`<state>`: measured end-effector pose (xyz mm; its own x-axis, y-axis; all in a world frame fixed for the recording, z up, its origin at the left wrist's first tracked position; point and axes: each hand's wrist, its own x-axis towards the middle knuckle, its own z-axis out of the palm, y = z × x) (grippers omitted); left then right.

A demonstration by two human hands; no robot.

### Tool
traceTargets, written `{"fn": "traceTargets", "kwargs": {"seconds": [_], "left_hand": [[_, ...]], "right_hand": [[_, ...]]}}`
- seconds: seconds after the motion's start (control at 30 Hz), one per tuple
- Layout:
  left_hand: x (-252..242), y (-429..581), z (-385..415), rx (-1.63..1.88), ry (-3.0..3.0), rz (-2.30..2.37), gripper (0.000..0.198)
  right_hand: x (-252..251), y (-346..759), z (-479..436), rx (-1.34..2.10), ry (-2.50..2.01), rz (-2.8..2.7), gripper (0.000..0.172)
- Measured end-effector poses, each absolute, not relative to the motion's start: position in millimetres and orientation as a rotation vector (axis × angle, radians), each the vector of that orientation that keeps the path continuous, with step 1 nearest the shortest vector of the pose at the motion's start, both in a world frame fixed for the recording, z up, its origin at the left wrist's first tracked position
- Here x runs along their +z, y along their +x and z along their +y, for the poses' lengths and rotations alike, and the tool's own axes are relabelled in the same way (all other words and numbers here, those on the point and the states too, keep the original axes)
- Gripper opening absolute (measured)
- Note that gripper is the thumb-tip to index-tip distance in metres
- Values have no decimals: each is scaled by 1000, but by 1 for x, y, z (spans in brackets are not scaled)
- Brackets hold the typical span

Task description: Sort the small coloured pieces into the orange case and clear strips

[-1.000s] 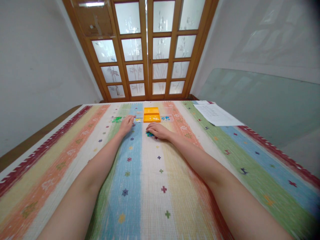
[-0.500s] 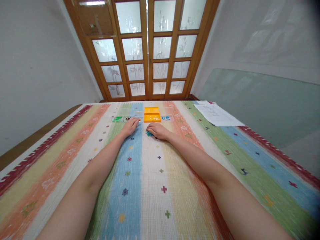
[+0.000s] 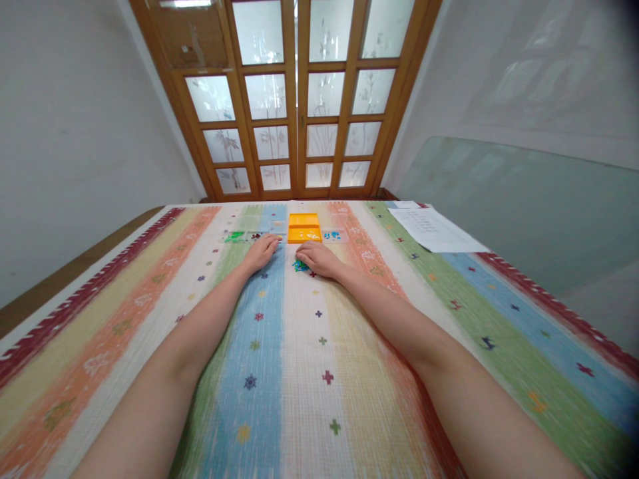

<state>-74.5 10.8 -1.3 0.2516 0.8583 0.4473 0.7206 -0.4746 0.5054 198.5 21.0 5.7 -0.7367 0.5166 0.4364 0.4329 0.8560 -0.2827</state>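
Observation:
A small pile of blue and green bits (image 3: 300,265), like beads, lies on the striped cloth in the middle. My right hand (image 3: 319,259) is at the right edge of this pile, its fingers bent and drawn together; anything between the fingertips is too small to see. On the left, my left hand (image 3: 263,252) rests with fingers stretched forward at the near edge of a clear box holding dark red bits (image 3: 256,237). Between and beyond the hands stands an open orange box (image 3: 304,227) with pale bits in its near half.
Green bits (image 3: 234,236) lie in the clear box at left, and light blue bits (image 3: 332,235) in another clear container at right. Printed paper sheets (image 3: 434,229) lie at the far right of the table. Behind the table is a wooden glazed door (image 3: 298,126).
My right hand has shifted slightly right and away from me, uncovering more of the blue and green pile. My left hand stays nearly in place.

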Motion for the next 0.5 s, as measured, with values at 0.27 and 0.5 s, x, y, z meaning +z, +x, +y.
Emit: {"fn": "traceTargets", "kwargs": {"seconds": [0.27,0.5], "left_hand": [[-2,-72,10,1000,2355,1464,41],[10,-53,-2,707,2556,1207,34]], "right_hand": [[6,196,19,331,-661,-2538,41],[5,207,29,291,-891,-2424,45]]}}
